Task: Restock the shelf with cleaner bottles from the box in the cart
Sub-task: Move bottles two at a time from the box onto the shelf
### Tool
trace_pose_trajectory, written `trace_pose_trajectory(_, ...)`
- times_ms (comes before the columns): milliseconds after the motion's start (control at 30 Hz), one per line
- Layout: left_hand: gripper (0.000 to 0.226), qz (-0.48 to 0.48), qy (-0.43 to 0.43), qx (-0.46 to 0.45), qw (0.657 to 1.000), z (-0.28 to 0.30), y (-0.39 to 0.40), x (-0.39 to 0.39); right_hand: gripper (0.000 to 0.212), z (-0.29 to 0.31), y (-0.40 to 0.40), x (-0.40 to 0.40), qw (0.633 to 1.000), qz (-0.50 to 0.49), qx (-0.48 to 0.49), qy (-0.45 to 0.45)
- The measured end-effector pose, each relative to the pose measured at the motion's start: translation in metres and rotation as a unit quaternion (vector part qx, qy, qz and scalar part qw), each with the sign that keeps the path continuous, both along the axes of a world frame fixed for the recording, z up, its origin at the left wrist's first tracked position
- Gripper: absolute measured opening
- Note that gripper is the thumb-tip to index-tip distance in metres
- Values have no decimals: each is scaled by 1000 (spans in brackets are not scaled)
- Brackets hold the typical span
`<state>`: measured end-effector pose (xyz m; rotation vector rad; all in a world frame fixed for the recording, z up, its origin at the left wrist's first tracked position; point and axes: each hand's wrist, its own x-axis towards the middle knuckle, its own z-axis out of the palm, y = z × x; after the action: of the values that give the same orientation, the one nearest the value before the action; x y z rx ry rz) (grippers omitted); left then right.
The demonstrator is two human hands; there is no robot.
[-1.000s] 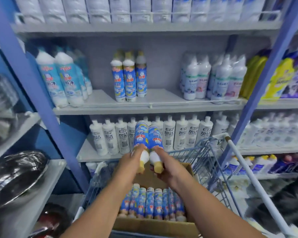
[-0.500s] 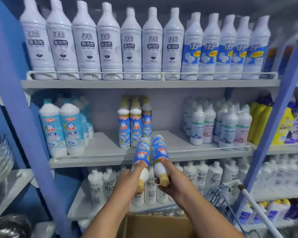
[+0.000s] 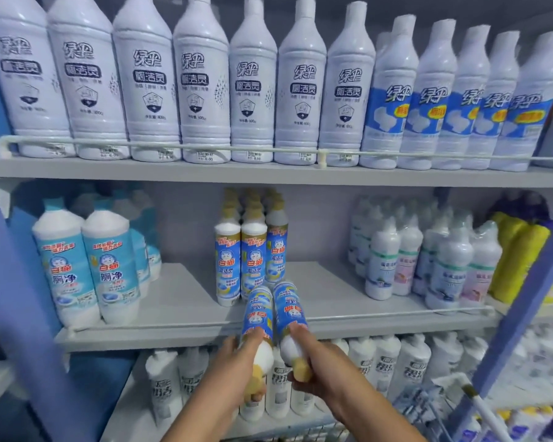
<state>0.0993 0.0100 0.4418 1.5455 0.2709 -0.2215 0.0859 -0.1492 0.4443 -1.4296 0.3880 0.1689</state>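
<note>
Each hand gripped one cleaner bottle by its neck: left hand (image 3: pixel 237 368), right hand (image 3: pixel 324 368); both bottles' (image 3: pixel 257 314) bases reached over the middle shelf's (image 3: pixel 186 333) rail, just before the shelved trio (image 3: pixel 253 260).

Dim bluish light, soft focus, wide-angle bend at edges, rt blurry.

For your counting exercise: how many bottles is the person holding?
2: one bottle in the left hand, one bottle in the right hand, both upside down before the middle shelf.
</note>
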Motion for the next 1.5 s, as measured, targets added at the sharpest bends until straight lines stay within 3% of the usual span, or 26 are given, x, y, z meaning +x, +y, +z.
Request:
trace_pose_trajectory(67,43,14,-14,16,1000,-2,-4,-3,56,-2,-5,0,998,22,-53,-30)
trace_pose_trajectory(133,56,3,-40,44,998,-1,-8,-9,76,-2,-10,-2,995,47,-76,-50)
trace_pose_trajectory(233,67,-55,-91,46,993,0,-9,-20,88,-6,-17,-6,984,114,-99,-98)
trace_pose_trajectory(367,99,-87,-134,50,986,-11,-1,-19,108,-15,-29,-7,967,185,-88,-150)
trace_pose_trajectory(600,82,-74,-201,79,974,-3,4,-8,83,-3,-29,2,948,133,-164,-240)
trace_pose_trajectory(733,66,-76,-213,117,967,17,9,6,67,17,-37,10,887,111,-367,-256)
trace_pose_trajectory(800,56,-74,-212,130,966,32,10,16,62,27,-38,17,864,108,-425,-248)
trace_pose_trajectory(1000,23,-114,-206,209,949,86,16,50,45,66,-39,60,848,43,-464,-254)
trace_pose_trajectory(1133,36,-109,-185,265,940,109,15,81,41,95,-37,92,845,31,-480,-233)
trace_pose_trajectory(1233,42,-126,-153,285,938,121,15,102,42,117,-32,114,864,54,-459,-200)
trace_pose_trajectory(1367,53,-118,-165,373,905,127,12,124,51,136,-26,141,856,70,-488,-156)
trace_pose_trajectory(1433,48,-101,-190,394,894,126,10,131,55,142,-23,152,835,72,-528,-137)
trace_pose_trajectory(1500,38,-93,-206,381,897,124,7,136,56,145,-20,161,836,79,-529,-125)
